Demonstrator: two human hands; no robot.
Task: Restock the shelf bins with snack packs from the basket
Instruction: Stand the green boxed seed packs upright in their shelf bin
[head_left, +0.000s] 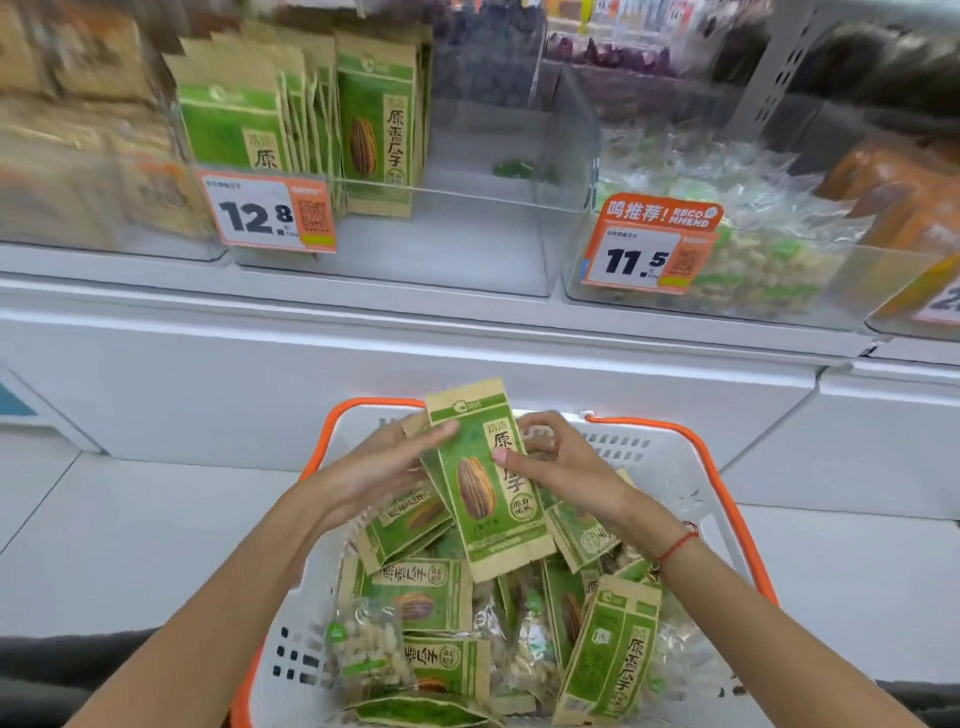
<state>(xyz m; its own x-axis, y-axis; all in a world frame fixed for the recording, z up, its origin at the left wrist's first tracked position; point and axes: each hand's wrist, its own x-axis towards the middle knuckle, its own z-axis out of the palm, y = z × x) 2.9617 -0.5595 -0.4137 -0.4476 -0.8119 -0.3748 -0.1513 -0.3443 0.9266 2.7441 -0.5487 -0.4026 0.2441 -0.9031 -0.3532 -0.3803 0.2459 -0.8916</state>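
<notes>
Kraft-paper and green sunflower seed packs (358, 130) stood upright against the left wall of a clear shelf bin (540, 244), above its 12.8 price tag (270, 213); the right half of that bin was open down to its floor, apart from a small green scrap near the back. That gap looked like the place the matching packs were meant for, with room to slide them in over the low front edge. To its right, past the clear dividing wall, a second bin (883, 275) with an 11.5 price tag (649, 254) was heaped with clear-wrapped snack bags.

Below the shelf's white front edge, the orange-rimmed white basket (691, 483) sat on a pale ledge, loosely filled with more seed packs and a few clear nut bags (363, 644) near its left wall. Over the basket's far edge, the left hand (379, 467) lay with straight fingers against the left side of a raised seed pack (483, 478), steadying it. The right hand (566, 473), with a red cord at its wrist, pinched the pack's right edge, thumb on the face. Held upright and face-forward between both hands, the pack seemed ready to go up in the same orientation as those shelved. Nothing stood between basket and bin.
</notes>
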